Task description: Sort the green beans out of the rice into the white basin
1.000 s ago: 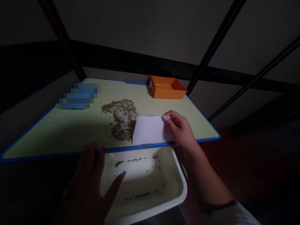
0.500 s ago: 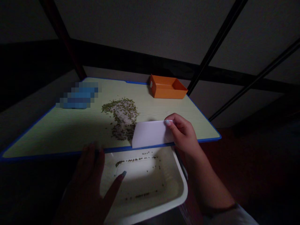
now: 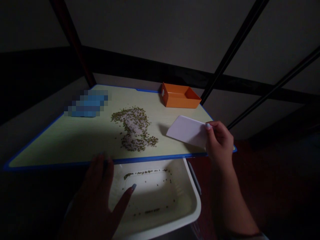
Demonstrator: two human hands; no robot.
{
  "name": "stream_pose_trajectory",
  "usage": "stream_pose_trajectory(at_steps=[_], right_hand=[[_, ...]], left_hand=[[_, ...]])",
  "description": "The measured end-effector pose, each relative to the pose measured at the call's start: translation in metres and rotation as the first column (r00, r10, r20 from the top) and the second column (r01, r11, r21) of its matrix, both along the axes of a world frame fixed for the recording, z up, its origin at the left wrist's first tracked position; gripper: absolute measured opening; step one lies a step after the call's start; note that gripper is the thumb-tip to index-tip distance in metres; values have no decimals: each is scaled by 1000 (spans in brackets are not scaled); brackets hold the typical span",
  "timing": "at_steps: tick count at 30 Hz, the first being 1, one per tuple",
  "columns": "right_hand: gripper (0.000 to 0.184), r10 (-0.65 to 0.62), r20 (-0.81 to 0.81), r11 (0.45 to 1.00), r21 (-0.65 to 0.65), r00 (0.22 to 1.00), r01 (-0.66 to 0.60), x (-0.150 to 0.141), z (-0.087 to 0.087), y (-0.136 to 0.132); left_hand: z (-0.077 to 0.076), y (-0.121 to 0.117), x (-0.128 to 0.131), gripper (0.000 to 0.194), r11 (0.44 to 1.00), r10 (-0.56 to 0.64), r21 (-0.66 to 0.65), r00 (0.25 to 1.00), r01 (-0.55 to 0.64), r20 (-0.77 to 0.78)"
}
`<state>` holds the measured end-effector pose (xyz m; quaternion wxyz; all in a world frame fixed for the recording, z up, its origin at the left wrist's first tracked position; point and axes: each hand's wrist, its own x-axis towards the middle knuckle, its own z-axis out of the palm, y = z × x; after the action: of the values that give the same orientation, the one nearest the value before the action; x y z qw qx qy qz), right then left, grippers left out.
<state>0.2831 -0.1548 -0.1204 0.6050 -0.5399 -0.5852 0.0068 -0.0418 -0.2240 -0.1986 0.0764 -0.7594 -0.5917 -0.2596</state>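
Note:
My right hand pinches the right end of a stiff white card, thumb in front. The card is tilted above the right part of the table, away from the pile. Small green beans mixed with white grains lie heaped on the pale tabletop. Below the table's front edge is a white plastic basin with some green beans scattered on its bottom. My left hand, in deep shadow, lies over the basin's left side, thumb stretched over the inside and fingers extended near the table edge. Nothing shows in its grasp.
The pale table has a blue rim. An orange open box stands at its back right. A blurred-out blue object lies at the back left. A dark panelled wall rises behind the table.
My right hand has moved right, lifting the card off the table edge and away from the pile. Some beans now spread at the pile's front right. My left hand has barely moved.

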Motion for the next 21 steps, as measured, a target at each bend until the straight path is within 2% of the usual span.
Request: stream_pose_trajectory(at_steps=[5, 10, 13, 15, 18, 21], right_hand=[[19, 34, 44, 999, -7, 998, -34, -6, -7, -5], [12, 87, 186, 992, 70, 979, -101, -15, -15, -34], [15, 218, 344, 958, 105, 914, -268, -22, -15, -53], [18, 296, 436, 928, 79, 850, -364, -29, -12, -61], [17, 320, 538, 895, 98, 780, -434, -38, -8, -65], [16, 308, 585, 882, 120, 750, -456, -43, -8, -62]], left_hand=[[2, -1, 0, 79, 999, -10, 36, 1000, 10, -3], [1, 0, -1, 79, 1000, -16, 26, 1000, 17, -12], [-1, 0, -1, 80, 1000, -13, 17, 1000, 14, -5], [-2, 0, -2, 80, 1000, -18, 19, 1000, 18, -7], [-3, 2, -3, 81, 999, -26, 25, 1000, 26, -15], [-3, 3, -4, 81, 998, -41, 51, 999, 42, -18]])
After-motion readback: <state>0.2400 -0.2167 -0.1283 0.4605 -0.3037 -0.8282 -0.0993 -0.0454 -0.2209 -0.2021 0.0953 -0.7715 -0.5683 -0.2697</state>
